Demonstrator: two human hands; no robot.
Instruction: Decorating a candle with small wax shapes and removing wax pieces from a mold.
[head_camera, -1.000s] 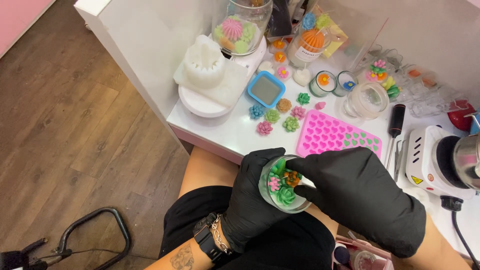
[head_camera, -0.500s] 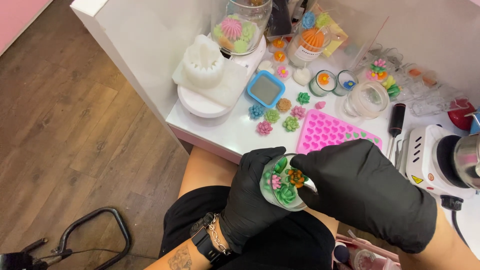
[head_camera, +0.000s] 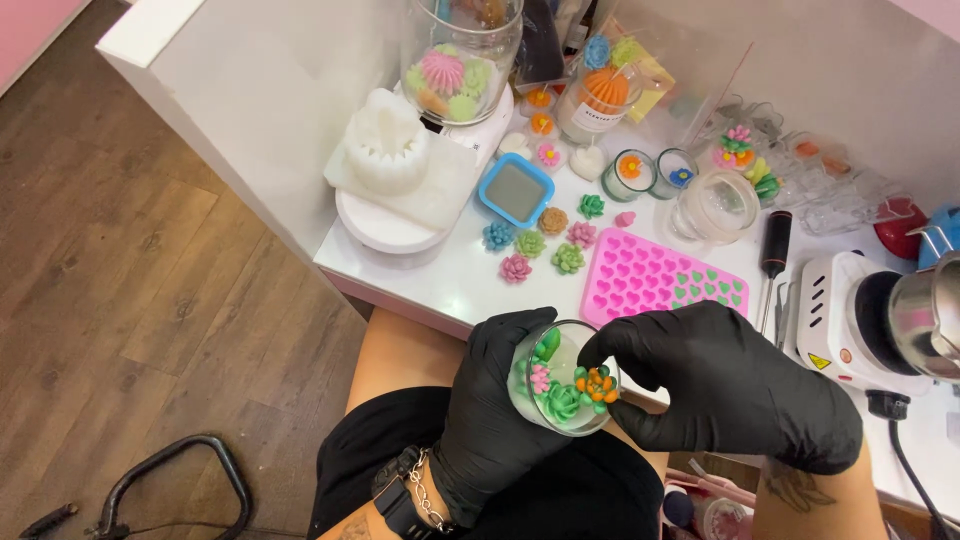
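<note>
Both hands in black gloves, working over the lap, just off the near edge of the white table (head_camera: 440, 270). Left hand (head_camera: 490, 430) is cupped under and around a small glass candle jar (head_camera: 562, 382), fingers wrapped up its left side, jar tilted toward the camera. Jar holds pale wax with small wax succulents on top: green ones, a pink one, and an orange flower piece (head_camera: 597, 384) at the right rim. Right hand (head_camera: 730, 390) is curled over the jar's right side, fingertips pressed together at the orange piece; can't tell if it's actually pinched or just touched. Everything else relative to the jar: pink heart silicone mould (head_camera: 650, 280) lies on the table directly beyond it, some cavities at its right end filled green. Loose wax succulents (head_camera: 545, 245) in teal, green, pink and tan sit beyond and slightly left, with a blue square mould (head_camera: 515, 190) behind them. White moulded candle (head_camera: 385, 145) on a round white base is far left-beyond; a tall glass jar (head_camera: 460, 60) with pastel wax flowers sits behind that. Clear empty glass (head_camera: 715, 205) is beyond-right, black-handled tool (head_camera: 775, 245) beside it, white hot plate (head_camera: 850, 310) with a metal pot to the right.
</note>
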